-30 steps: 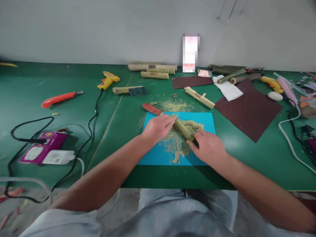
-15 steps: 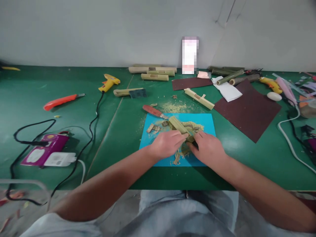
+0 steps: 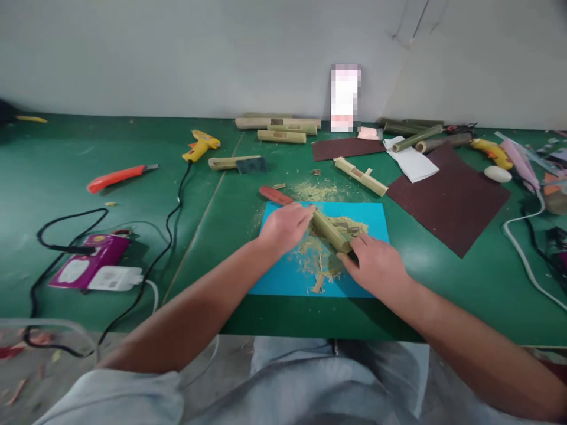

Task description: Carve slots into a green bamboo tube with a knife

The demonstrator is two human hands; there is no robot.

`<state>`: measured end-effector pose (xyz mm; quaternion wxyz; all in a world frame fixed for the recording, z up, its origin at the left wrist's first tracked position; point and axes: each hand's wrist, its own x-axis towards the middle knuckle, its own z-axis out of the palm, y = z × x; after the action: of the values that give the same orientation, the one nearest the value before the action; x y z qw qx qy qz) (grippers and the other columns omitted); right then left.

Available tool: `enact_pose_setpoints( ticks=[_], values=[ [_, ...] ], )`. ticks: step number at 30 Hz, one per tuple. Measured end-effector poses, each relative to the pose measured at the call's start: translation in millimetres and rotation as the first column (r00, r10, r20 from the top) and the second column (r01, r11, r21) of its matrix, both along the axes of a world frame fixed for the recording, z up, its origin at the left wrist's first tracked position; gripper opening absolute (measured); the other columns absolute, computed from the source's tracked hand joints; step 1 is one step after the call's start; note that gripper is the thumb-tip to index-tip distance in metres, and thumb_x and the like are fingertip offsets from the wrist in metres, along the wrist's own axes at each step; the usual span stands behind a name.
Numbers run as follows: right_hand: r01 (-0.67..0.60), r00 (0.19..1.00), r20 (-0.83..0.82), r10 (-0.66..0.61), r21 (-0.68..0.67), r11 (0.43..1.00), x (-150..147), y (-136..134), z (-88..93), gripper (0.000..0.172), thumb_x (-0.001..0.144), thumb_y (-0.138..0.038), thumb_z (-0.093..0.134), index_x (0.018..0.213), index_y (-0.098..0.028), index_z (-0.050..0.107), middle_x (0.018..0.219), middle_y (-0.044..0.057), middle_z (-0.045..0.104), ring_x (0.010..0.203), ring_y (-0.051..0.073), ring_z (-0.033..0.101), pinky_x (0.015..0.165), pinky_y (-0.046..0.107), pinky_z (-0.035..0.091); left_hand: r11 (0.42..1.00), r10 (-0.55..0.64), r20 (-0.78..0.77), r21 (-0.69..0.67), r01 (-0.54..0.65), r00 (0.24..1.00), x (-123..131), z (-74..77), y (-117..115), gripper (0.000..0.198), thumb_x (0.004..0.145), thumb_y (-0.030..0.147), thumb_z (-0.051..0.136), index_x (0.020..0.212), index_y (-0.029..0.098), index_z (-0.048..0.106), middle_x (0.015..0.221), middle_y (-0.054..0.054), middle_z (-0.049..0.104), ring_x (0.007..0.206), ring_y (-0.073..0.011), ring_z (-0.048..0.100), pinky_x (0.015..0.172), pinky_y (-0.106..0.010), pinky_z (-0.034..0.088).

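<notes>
The bamboo piece point(image 3: 331, 231) lies low over the blue mat point(image 3: 283, 274), its long axis running on a diagonal from far left to near right. Its far-left end points toward the red-handled knife point(image 3: 275, 195), and its near-right end points toward the person's right wrist. It sits between the two hands, spanning the gap from one to the other.

The left hand point(image 3: 283, 227) is clenched around the far-left end of the piece, fingers curled over it. The right hand point(image 3: 376, 265) is grasping the near-right end, thumb and fingertips closed on it; whether it also holds a tool cannot be told. Under and around the piece, a heap of pale shavings point(image 3: 316, 260) lies on the mat, with a few larger chips at the near edge of the heap.

Just beyond the mat, more sawdust point(image 3: 315, 190) is scattered on the green table point(image 3: 133, 248). To the right lies a dark sheet of sandpaper point(image 3: 449, 198), and between it and the sawdust a notched bamboo stick point(image 3: 361, 176). Further off, several bamboo tubes point(image 3: 279, 127) lie near the wall. To the left are a yellow glue gun point(image 3: 201, 146), an orange utility knife point(image 3: 117, 176) and, nearer, a purple box point(image 3: 91, 268) among black cables.
</notes>
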<state>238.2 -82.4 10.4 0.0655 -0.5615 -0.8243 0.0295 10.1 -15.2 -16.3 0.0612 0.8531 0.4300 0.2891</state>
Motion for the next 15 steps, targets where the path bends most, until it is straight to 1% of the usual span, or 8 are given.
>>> enact_pose_setpoints(
  ticks=[3, 4, 5, 8, 9, 12, 13, 15],
  values=[
    [-0.004, 1.000, -0.007, 0.004, 0.005, 1.000, 1, 0, -1.2, 0.025, 0.094, -0.040, 0.059, 0.087, -0.017, 0.064, 0.086, 0.008, 0.068, 0.078, 0.021, 0.063, 0.062, 0.032, 0.037, 0.990, -0.138, -0.037, -0.019, 0.137, 0.990, 2, -1.4, -4, 0.033, 0.103, 0.028, 0.044, 0.120, 0.016, 0.070, 0.089, -0.008, 0.072, 0.084, -0.0190, 0.070, 0.072, -0.030, 0.058],
    [-0.006, 1.000, -0.010, 0.006, 0.009, 1.000, 1, 1, -1.5, 0.025, 0.094, -0.040, 0.059, 0.087, -0.017, 0.064, 0.086, 0.008, 0.068, 0.078, 0.021, 0.063, 0.063, 0.032, 0.037, 0.988, -0.156, -0.040, -0.019, 0.156, 0.987, 3, -1.8, -5, 0.033, 0.103, 0.029, 0.044, 0.119, 0.017, 0.070, 0.089, -0.008, 0.073, 0.082, -0.0185, 0.070, 0.071, -0.029, 0.058],
    [-0.008, 1.000, -0.012, 0.008, 0.012, 1.000, 1, 1, -1.6, 0.026, 0.094, -0.041, 0.058, 0.087, -0.017, 0.064, 0.086, 0.008, 0.068, 0.078, 0.021, 0.063, 0.063, 0.032, 0.037, 0.990, -0.140, -0.030, -0.013, 0.139, 0.990, 2, -2.2, -4, 0.032, 0.103, 0.029, 0.045, 0.119, 0.017, 0.071, 0.090, -0.008, 0.073, 0.082, -0.0183, 0.070, 0.071, -0.029, 0.058],
    [-0.012, 1.000, -0.008, 0.012, 0.015, 1.000, 1, 1, -1.3, 0.027, 0.095, -0.042, 0.057, 0.087, -0.017, 0.064, 0.086, 0.008, 0.068, 0.078, 0.021, 0.063, 0.064, 0.032, 0.037, 0.998, -0.034, 0.014, 0.049, 0.034, 0.999, -2, -2.6, 2, 0.031, 0.103, 0.029, 0.047, 0.114, 0.015, 0.072, 0.093, -0.009, 0.074, 0.085, -0.0194, 0.071, 0.078, -0.032, 0.059],
    [-0.013, 1.000, -0.005, 0.013, 0.015, 1.000, 1, 1, -1.2, 0.027, 0.095, -0.041, 0.057, 0.087, -0.017, 0.064, 0.086, 0.008, 0.068, 0.078, 0.021, 0.063, 0.063, 0.032, 0.037, 0.998, -0.032, 0.014, 0.061, 0.031, 0.999, -3, -2.8, 4, 0.031, 0.103, 0.029, 0.046, 0.113, 0.014, 0.072, 0.093, -0.010, 0.074, 0.087, -0.0197, 0.071, 0.080, -0.033, 0.059],
    [-0.014, 1.000, -0.004, 0.014, 0.014, 1.000, 1, 1, -1.5, 0.025, 0.094, -0.040, 0.057, 0.086, -0.017, 0.064, 0.084, 0.009, 0.068, 0.078, 0.021, 0.063, 0.062, 0.032, 0.037, 0.992, -0.122, -0.029, 0.032, 0.123, 0.992, -4, -3.4, 7, 0.032, 0.103, 0.029, 0.045, 0.118, 0.015, 0.070, 0.094, -0.010, 0.073, 0.088, -0.0195, 0.070, 0.078, -0.031, 0.059],
    [-0.016, 1.000, -0.007, 0.016, 0.016, 1.000, 1, 1, -1.8, 0.026, 0.094, -0.040, 0.057, 0.086, -0.017, 0.064, 0.084, 0.008, 0.068, 0.078, 0.021, 0.063, 0.062, 0.032, 0.037, 0.990, -0.136, -0.032, 0.019, 0.136, 0.990, -3, -3.4, 7, 0.033, 0.103, 0.029, 0.044, 0.118, 0.015, 0.070, 0.094, -0.010, 0.073, 0.088, -0.0194, 0.070, 0.077, -0.031, 0.058],
    [-0.020, 1.000, -0.007, 0.020, 0.026, 0.999, 1, 1, -2.3, 0.027, 0.095, -0.041, 0.056, 0.086, -0.017, 0.064, 0.084, 0.008, 0.068, 0.077, 0.021, 0.063, 0.063, 0.032, 0.038, 0.995, -0.095, -0.016, 0.013, 0.095, 0.995, -2, -3.0, 5, 0.033, 0.104, 0.030, 0.044, 0.117, 0.015, 0.070, 0.095, -0.010, 0.073, 0.088, -0.0197, 0.070, 0.076, -0.031, 0.058]
  ],
)
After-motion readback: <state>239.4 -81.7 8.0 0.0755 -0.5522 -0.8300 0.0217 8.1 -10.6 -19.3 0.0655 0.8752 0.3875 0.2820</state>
